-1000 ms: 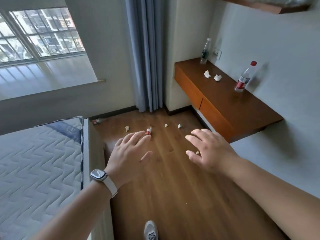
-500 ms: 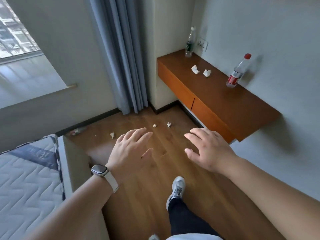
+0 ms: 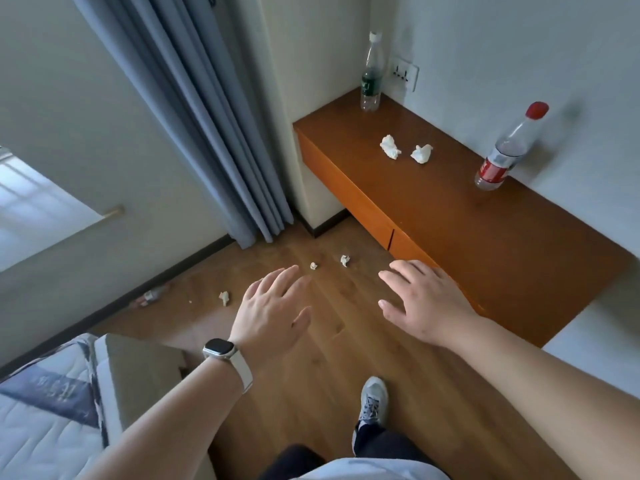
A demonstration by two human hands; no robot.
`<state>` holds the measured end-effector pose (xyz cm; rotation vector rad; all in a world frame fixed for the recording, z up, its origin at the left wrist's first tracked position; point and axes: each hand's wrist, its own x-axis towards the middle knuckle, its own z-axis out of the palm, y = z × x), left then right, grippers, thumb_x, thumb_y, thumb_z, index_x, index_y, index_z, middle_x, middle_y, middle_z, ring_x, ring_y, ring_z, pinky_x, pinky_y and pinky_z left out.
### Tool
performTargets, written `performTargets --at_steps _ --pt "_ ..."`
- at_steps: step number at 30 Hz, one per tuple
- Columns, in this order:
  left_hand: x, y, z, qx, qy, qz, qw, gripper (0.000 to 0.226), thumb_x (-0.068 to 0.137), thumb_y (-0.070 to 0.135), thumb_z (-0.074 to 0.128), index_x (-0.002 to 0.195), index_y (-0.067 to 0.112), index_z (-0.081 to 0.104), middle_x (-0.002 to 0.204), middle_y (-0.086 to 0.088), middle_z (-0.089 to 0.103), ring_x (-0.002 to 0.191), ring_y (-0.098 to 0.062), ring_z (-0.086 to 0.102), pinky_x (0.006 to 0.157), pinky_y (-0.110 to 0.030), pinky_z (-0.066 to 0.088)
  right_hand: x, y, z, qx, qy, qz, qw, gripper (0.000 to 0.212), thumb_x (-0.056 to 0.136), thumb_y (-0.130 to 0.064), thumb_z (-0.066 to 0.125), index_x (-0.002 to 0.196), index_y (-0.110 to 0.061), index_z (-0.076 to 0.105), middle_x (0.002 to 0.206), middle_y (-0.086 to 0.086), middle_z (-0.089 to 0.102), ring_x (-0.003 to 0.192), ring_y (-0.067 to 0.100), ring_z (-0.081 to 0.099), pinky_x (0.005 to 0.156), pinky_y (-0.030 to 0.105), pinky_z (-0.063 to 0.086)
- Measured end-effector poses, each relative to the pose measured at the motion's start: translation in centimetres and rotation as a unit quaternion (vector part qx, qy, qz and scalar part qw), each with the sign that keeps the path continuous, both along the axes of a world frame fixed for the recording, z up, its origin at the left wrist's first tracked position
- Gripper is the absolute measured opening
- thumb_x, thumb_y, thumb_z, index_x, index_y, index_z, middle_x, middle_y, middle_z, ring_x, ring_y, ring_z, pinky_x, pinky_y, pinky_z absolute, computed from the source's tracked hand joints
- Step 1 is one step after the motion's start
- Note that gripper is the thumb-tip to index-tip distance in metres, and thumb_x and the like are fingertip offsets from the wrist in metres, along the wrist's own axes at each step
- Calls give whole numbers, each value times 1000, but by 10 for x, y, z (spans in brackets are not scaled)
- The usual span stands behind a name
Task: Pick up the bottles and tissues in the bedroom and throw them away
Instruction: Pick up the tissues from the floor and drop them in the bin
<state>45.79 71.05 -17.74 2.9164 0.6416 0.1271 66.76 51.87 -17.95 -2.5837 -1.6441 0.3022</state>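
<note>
On the desk (image 3: pixel 519 244) I see two bottles standing upright. The green bottle (image 3: pixel 371 77) is at the far corner, near the socket (image 3: pixel 405 75), and the red bottle (image 3: pixel 502 157) is at the back edge by the wall. Both are clear plastic and capped; I cannot tell what, if anything, is in them. Between them lie two crumpled wads, the first tissue (image 3: pixel 390 146) and the second tissue (image 3: pixel 421 154), just beside each other and apart.

Down on the floor (image 3: pixel 311 393), a third bottle (image 3: pixel 150 296) lies on its side against the skirting, too blurred to read its contents. Near it sits the left tissue (image 3: pixel 224 298). The mid tissue (image 3: pixel 313 266) and right tissue (image 3: pixel 345 260) lie just past my fingertips, near the curtain (image 3: pixel 207 116).

My left hand (image 3: pixel 273 313), with a watch (image 3: pixel 221 349) on its wrist, and my right hand (image 3: pixel 426 303) hover palm down over the boards. Their fingers are straight and slightly spread, holding nothing. My grey shoe (image 3: pixel 372 400) is planted below them, and the mattress (image 3: pixel 41 427) corner is at lower left.
</note>
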Motion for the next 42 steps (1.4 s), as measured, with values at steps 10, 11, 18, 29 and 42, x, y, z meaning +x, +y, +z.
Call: performTargets --at_steps 10,11,18,29,42 --pt "94 78 -54 -30 52 -58 997 45 85 40 61 126 23 56 139 1 52 129 -25 49 103 -46 41 57 57 -42 -18 54 -83 995 59 91 -56 31 136 -22 47 142 1 44 128 25 42 101 44 40" --pt "102 89 -65 -36 56 -55 996 47 85 39 64 127 23 56 140 0 52 130 -25 48 103 -46 41 60 63 -52 -21 57 -91 994 59 91 -56 31 136 -22 48 142 1 45 127 25 43 101 45 40" --pt "155 160 -159 -82 102 -104 986 49 87 38 61 132 22 53 137 0 52 128 -27 47 104 -46 39 63 118 -131 -70 69 -134 986 58 93 -54 32 136 -20 50 139 2 48 122 26 46 97 43 40" --pt "219 212 -434 -76 104 -204 971 48 91 44 55 134 22 51 141 -6 51 132 -31 44 102 -49 39 75 154 -383 -56 91 -229 968 54 90 -51 41 130 -19 56 136 6 52 122 28 48 93 45 44" --pt "310 203 -766 -37 145 -237 960 52 94 48 44 139 22 44 151 -5 38 137 -29 36 105 -48 33 110 94 -706 -193 114 -346 911 59 89 -57 32 140 -28 36 151 -3 32 137 21 30 105 41 34"
